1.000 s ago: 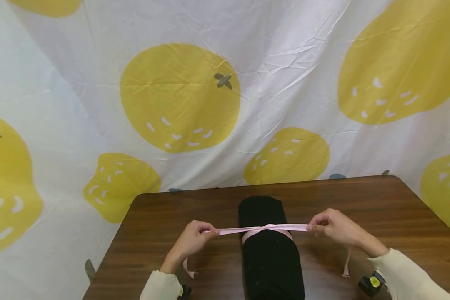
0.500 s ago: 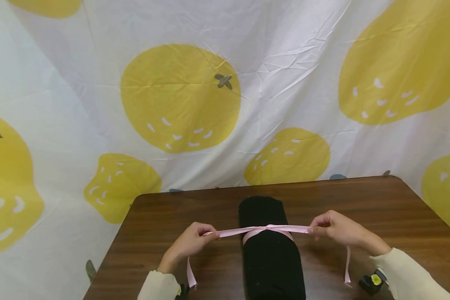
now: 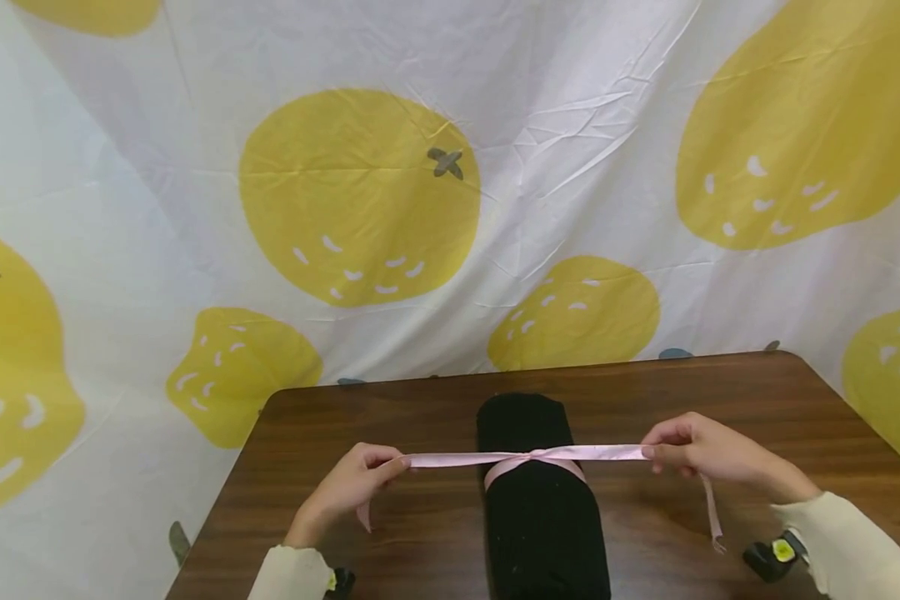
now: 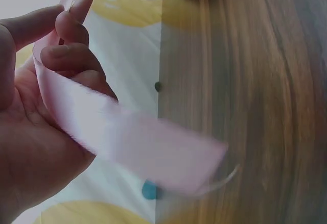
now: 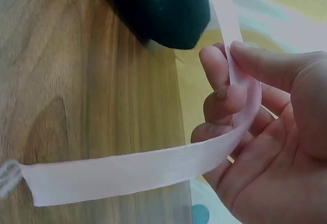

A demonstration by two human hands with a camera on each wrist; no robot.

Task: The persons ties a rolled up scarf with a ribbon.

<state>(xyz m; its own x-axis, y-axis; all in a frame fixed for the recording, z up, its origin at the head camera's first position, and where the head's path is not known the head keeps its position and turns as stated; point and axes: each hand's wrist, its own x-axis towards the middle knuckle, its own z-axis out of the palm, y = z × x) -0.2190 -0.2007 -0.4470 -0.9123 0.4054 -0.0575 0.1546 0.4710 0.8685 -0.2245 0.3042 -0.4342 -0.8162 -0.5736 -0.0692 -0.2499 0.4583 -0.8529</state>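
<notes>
A black cloth roll point(image 3: 543, 525) lies lengthwise on the table, with a pink ribbon point(image 3: 596, 452) wrapped around its middle and crossed on top. To the left of the roll, my left hand point(image 3: 352, 483) pinches one length of the ribbon between thumb and fingers. On the other side, my right hand point(image 3: 708, 450) pinches the opposite length. Between both hands the ribbon is stretched nearly straight above the roll. A loose tail point(image 4: 153, 147) hangs past the left palm in the left wrist view. In the right wrist view another tail point(image 5: 117, 175), frayed at its end, hangs from the right hand.
The brown wooden table point(image 3: 330, 425) has rounded far corners. Right behind it hangs a white curtain point(image 3: 570, 167) printed with yellow fruit. A dark wrist device point(image 3: 771, 557) is strapped at the right sleeve, and another point(image 3: 340, 582) at the left.
Both hands have moved outward, left hand leftward and right hand rightward, with more ribbon showing between them. The hanging tails have swung and shifted. The black roll stays in place.
</notes>
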